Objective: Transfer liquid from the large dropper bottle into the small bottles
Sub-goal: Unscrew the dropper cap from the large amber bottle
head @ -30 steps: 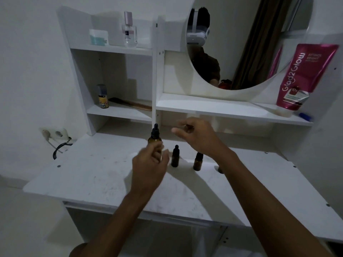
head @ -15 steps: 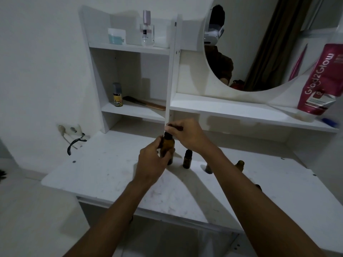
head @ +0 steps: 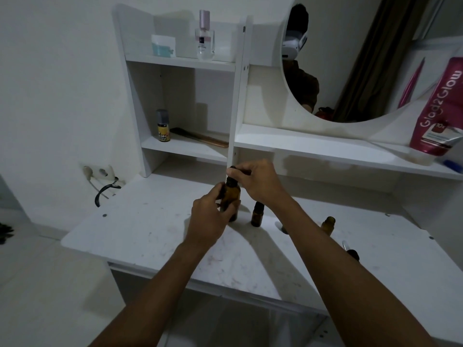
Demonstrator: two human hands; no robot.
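Since 1 second ago both of my hands have closed in on the large dropper bottle (head: 231, 200): the right hand (head: 258, 181), which hovered above the row, now sits on the black dropper cap (head: 232, 177), and the left hand (head: 211, 217) has wrapped the amber body. The bottle stands upright on the white counter (head: 140, 221), toward the back, just left of the small bottles. I judge the task barely begun: the cap is not yet off, and no liquid has visibly gone anywhere. 1 small bottle (head: 257, 214) with a dark cap stands just beside the big one, and an uncapped small bottle (head: 328, 224) stands further right, past my right forearm; whether either holds liquid I cannot tell. A loose dropper (head: 349, 250) lies near the right forearm. As for the grip, the left hand is clamped round the bottle's body, and the right fingers (head: 236, 171) are pinched together on the cap, apparently to unscrew it.
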